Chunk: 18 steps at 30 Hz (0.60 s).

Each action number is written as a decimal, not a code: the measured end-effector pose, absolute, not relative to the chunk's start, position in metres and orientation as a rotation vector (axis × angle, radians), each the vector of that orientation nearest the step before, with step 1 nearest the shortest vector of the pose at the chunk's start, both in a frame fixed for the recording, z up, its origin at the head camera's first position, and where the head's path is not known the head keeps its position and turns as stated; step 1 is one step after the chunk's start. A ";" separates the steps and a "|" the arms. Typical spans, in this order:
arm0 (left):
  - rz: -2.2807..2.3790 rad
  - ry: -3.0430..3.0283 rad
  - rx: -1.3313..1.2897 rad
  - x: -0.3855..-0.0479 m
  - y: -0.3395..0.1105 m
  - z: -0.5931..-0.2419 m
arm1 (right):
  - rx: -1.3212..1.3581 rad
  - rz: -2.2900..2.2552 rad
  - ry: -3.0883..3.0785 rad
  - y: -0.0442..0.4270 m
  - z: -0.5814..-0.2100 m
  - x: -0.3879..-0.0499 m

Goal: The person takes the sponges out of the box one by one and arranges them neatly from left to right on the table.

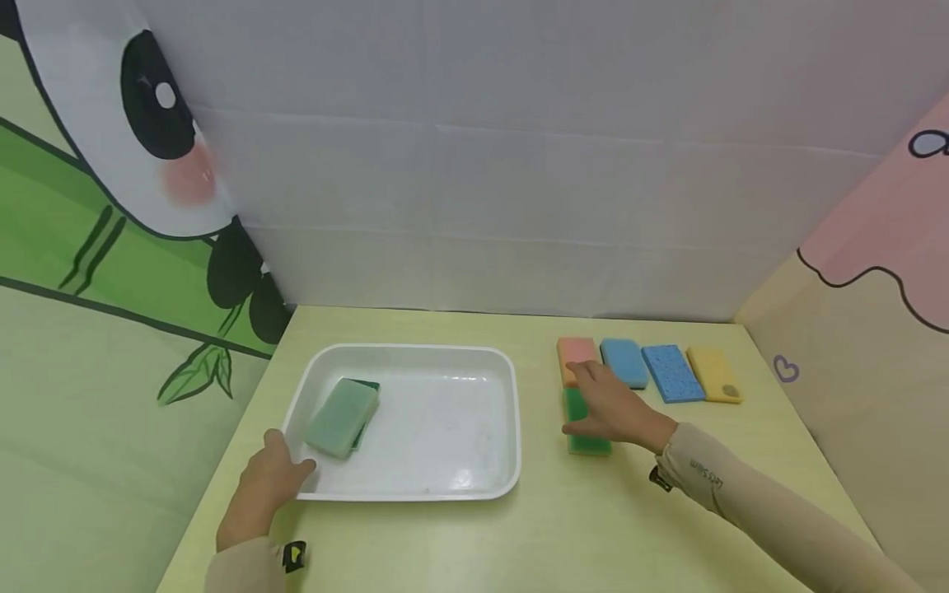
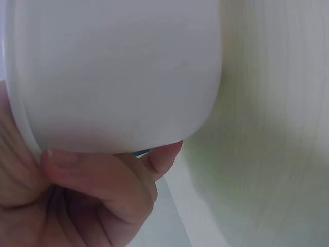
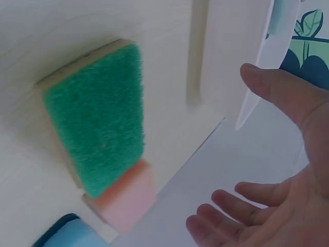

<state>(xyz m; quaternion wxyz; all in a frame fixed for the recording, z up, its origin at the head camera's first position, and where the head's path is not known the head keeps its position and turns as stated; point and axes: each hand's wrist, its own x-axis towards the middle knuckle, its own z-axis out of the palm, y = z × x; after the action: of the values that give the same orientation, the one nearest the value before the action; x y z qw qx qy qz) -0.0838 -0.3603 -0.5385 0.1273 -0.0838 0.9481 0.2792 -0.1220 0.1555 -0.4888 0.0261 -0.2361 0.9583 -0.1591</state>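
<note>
My left hand grips the near left corner of a white tray; in the left wrist view, the fingers of that hand curl at the wall of the tray. Inside the tray, at its left, a pale green sponge lies over a darker green piece. My right hand, its fingers spread, hovers over a green sponge and near a pink-orange sponge. In the right wrist view this hand holds nothing, beside the green sponge.
Right of the pink-orange sponge, a light blue sponge, a speckled blue sponge and a yellow sponge lie in a row. The pale table ends at a grey wall covering behind, with patterned coverings at both sides.
</note>
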 end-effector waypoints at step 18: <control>0.838 2.735 -0.255 -0.081 -0.359 -0.533 | -0.735 -0.455 2.989 0.080 -0.462 -0.132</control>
<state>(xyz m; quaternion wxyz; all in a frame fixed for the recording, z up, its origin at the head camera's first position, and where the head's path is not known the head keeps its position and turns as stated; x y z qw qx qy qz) -0.0815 -0.3586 -0.5332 0.1345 -0.0881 0.9436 0.2893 -0.1323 0.0804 -0.4624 0.0151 -0.2363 0.9605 -0.1461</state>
